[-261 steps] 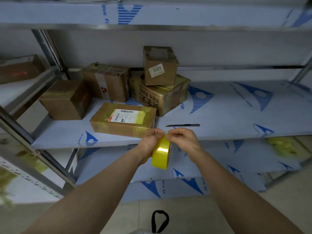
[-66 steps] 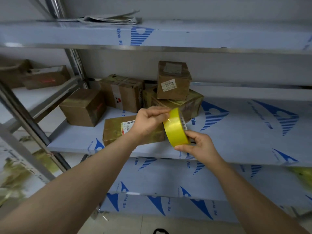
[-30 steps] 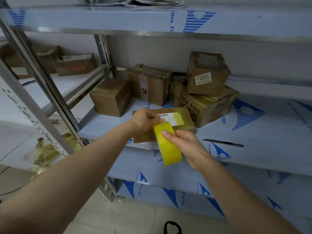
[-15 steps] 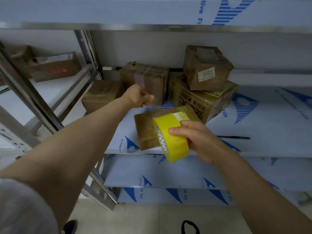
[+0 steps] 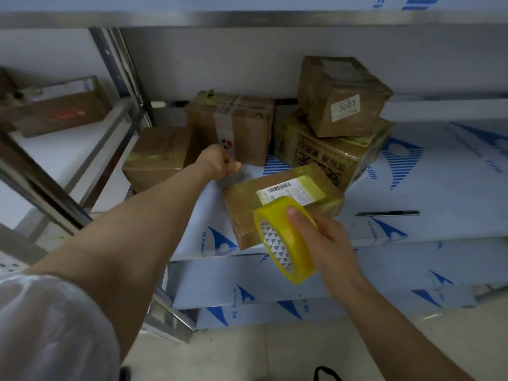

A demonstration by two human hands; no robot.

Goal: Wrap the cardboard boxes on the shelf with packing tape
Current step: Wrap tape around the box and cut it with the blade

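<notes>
While your right hand point(image 5: 327, 243) holds the yellow tape roll point(image 5: 286, 237), its grip curled over the rim just at the near edge of the flat box point(image 5: 277, 204), your left hand point(image 5: 218, 163) reaches past that box's far left corner. Its grip is closed in a fist that seems to pinch the tape end point(image 5: 233, 177), a faint grey strip, and the clear run between fist and roll is too faint to follow. The flat box lies between your hands, label up, with its long axis running left to right and slanting away toward the right, so a line from roll to fist crosses its left end at an angle. Your right hand is the nearer, almost touching the box, and the left is just beyond it. You will probably need to square the strip to the box before laying it down. The box sits at the front lip of the film-covered shelf point(image 5: 439, 193), its near corner at the edge. The other boxes point(image 5: 233, 125) crowd the back, a cutter point(image 5: 387, 213) lies well apart to the right, and the upper shelf point(image 5: 247, 19) limits room overhead.
</notes>
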